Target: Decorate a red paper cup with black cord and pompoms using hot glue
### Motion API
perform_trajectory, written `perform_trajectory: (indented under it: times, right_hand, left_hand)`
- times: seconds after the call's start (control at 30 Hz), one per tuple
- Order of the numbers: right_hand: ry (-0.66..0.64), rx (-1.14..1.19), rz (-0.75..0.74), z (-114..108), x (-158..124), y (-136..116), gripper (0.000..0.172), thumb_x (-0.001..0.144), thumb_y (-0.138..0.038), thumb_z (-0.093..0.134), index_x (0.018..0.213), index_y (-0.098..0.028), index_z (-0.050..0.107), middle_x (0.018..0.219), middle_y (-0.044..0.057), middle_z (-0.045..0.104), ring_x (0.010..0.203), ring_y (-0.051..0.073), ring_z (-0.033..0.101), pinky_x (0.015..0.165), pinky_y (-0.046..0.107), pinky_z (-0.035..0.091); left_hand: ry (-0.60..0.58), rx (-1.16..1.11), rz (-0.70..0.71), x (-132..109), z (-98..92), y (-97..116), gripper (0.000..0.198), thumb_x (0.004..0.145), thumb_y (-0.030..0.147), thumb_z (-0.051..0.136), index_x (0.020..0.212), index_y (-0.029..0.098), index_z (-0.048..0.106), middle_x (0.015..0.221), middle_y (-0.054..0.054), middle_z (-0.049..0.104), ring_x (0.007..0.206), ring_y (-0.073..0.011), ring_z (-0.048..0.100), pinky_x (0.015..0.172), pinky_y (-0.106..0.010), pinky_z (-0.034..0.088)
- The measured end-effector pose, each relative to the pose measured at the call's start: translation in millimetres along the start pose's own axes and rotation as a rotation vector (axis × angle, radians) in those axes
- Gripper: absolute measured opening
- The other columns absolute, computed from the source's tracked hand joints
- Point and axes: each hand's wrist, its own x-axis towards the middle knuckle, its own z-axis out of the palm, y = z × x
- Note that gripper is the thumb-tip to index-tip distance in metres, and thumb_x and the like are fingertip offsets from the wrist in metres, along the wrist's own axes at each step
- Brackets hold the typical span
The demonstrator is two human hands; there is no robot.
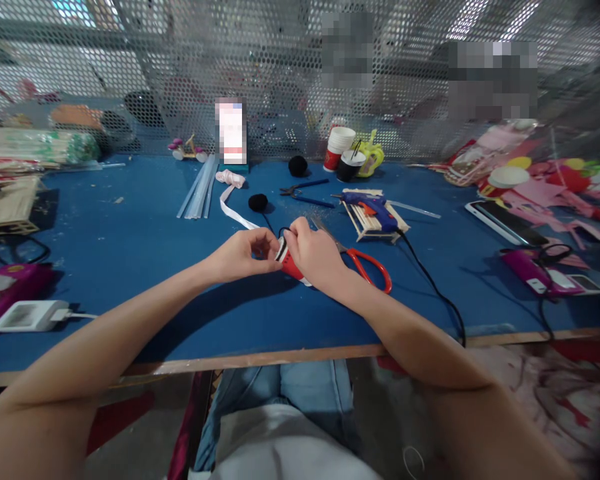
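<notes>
Between my two hands, above the blue table, lies a tilted red paper cup (293,266) with black and white near its rim. The fingers of my left hand (247,255) pinch the cup's rim side. My right hand (314,255) is wrapped round the cup from above and covers much of it. A black cord runs from a small black yarn ball (258,203) toward the cup. A white ribbon (237,215) reaches my left hand. Scissors with red handles (370,269) lie just right of my right hand.
Blue-handled pliers (307,193) and a blue glue gun (373,208) on a stick rack lie beyond my hands. Stacked cups (341,143), a phone (233,130) and a second yarn ball (298,166) stand near the mesh screen. Glue sticks (200,188) lie left; power strips sit at both sides.
</notes>
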Motion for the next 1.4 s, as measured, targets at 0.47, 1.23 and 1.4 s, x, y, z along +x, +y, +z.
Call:
perform_trajectory:
  times: [0.47,1.23,1.4]
  right_hand:
    - [0.061,0.028,-0.044,4,-1,-2,0.023,0.095,-0.029,0.031,0.095,-0.013,0.049,0.077,0.011,0.066,0.070,0.022,0.061,0.062,0.031,0.028]
    - [0.108,0.520,-0.173,2,7,19,0.014,0.087,-0.024,0.043,0.074,-0.020,0.043,0.074,0.001,0.050,0.071,0.014,0.046,0.067,0.028,0.035]
    - [0.132,0.464,-0.161,4,4,14,0.013,0.087,-0.023,0.042,0.075,-0.020,0.043,0.076,0.002,0.051,0.071,0.014,0.046,0.068,0.028,0.035]
  left_hand:
    - [0.075,-0.088,-0.122,1,16.9,-14,0.056,0.064,0.040,0.073,0.102,0.017,0.040,0.087,-0.003,0.058,0.083,-0.0171,0.057,0.066,-0.029,0.044]
    - [-0.013,-0.130,-0.013,1,16.6,-24,0.049,0.069,0.037,0.072,0.103,0.017,0.043,0.101,-0.006,0.056,0.091,-0.0170,0.057,0.073,-0.030,0.046]
    - [0.011,-0.214,-0.053,1,19.5,-19,0.044,0.070,0.036,0.072,0.098,0.016,0.044,0.094,-0.003,0.056,0.085,-0.0138,0.056,0.072,-0.029,0.045]
